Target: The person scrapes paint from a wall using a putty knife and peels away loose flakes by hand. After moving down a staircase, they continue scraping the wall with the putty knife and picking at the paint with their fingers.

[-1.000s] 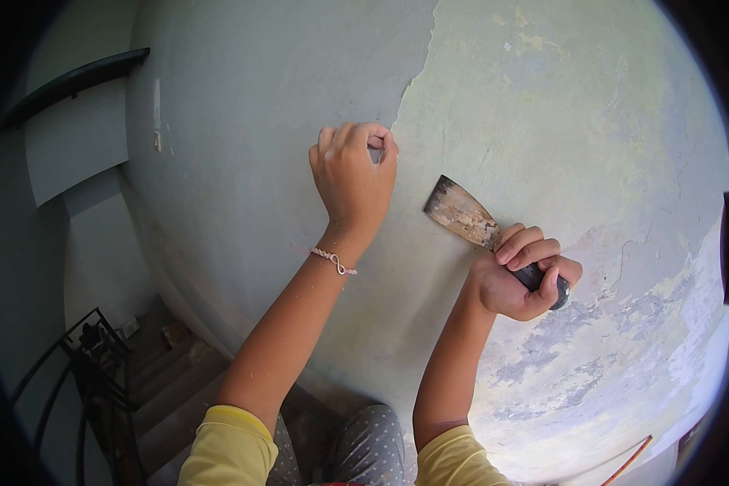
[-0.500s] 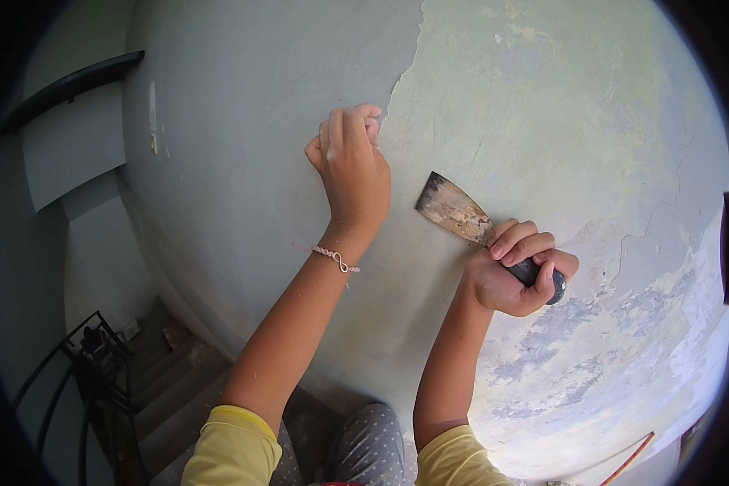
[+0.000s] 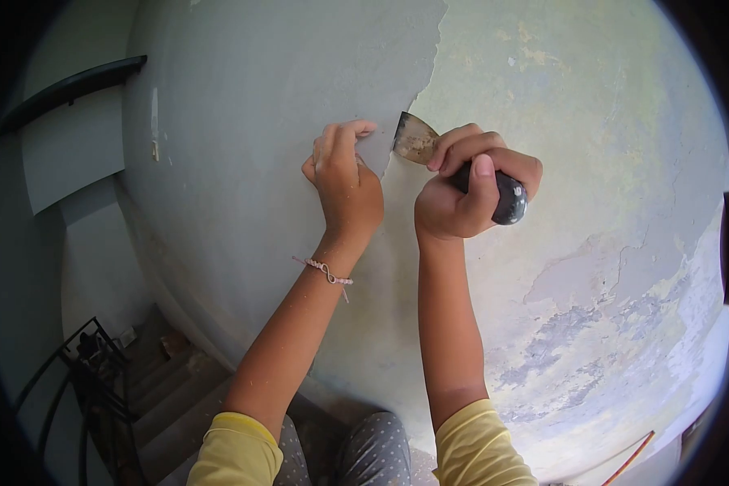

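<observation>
My right hand is wrapped around the dark handle of a putty knife, thumb along the side. The stained, worn blade points up and left, its edge at the ragged border of the grey paint on the wall. Just left of the blade, my left hand is raised against the grey paint with bent fingers apart, nothing visible between them. A braided bracelet circles that wrist.
Pale bare wall with patchy flaking spreads to the right. Down at the left, stairs descend beside a black metal railing. A dark handrail is at upper left, and an orange-red rod leans at lower right.
My right hand has moved up and left with the putty knife, bringing the blade to the paint border. My left hand has shifted slightly and its pinched fingers have loosened.
</observation>
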Demonstrator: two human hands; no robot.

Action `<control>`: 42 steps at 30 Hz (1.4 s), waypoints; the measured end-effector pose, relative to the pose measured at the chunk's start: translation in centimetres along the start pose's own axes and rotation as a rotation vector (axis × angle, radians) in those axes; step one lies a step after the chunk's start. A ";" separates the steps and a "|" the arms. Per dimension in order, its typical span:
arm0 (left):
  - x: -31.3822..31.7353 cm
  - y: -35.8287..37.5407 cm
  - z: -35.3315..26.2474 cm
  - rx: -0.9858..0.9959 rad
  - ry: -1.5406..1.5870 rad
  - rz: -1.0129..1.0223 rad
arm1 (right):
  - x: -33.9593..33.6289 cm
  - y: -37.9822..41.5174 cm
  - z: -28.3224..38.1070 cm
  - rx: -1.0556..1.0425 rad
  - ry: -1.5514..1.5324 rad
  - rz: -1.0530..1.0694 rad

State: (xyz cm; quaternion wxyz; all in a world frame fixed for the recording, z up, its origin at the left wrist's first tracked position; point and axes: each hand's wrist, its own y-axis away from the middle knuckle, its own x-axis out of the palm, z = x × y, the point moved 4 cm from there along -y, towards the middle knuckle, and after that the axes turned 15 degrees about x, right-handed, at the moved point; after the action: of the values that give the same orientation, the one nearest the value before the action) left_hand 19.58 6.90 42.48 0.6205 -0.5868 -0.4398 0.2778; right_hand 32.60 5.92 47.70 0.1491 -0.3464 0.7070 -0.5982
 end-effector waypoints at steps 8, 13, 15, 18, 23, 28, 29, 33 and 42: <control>-2.8 -0.9 0.9 0.000 -0.217 0.092 | 0.1 0.6 0.4 -0.094 0.018 -0.052; -2.6 -0.4 0.9 0.003 -0.181 0.059 | 0.6 0.1 1.1 -0.073 0.109 -0.035; -2.5 -0.2 0.9 0.011 -0.169 0.067 | 0.7 0.3 1.8 -0.139 0.081 -0.020; -1.7 0.2 0.6 -0.007 -0.151 0.169 | 0.4 0.3 0.1 -0.107 0.192 -0.015; -0.7 0.3 -0.5 -0.031 -0.137 0.143 | -0.3 -1.7 1.9 -0.059 0.234 0.005; 0.4 0.0 -0.9 0.030 -0.153 0.135 | -1.1 -2.1 6.5 -0.109 0.177 0.031; 0.6 0.0 -0.9 0.061 -0.185 0.131 | -1.4 -2.3 6.8 -0.120 0.171 0.032; 1.2 0.2 -1.9 0.188 -0.274 0.098 | -2.3 -2.6 7.4 -0.127 0.222 0.053; 2.2 1.3 -2.2 0.070 -0.337 0.092 | -4.4 -2.1 8.1 -0.073 0.228 0.074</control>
State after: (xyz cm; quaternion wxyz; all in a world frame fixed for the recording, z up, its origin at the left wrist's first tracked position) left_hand 22.69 7.93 41.90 0.5447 -0.5294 -0.5004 0.4154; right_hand 41.41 2.74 46.85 0.0770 -0.2548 0.7531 -0.6017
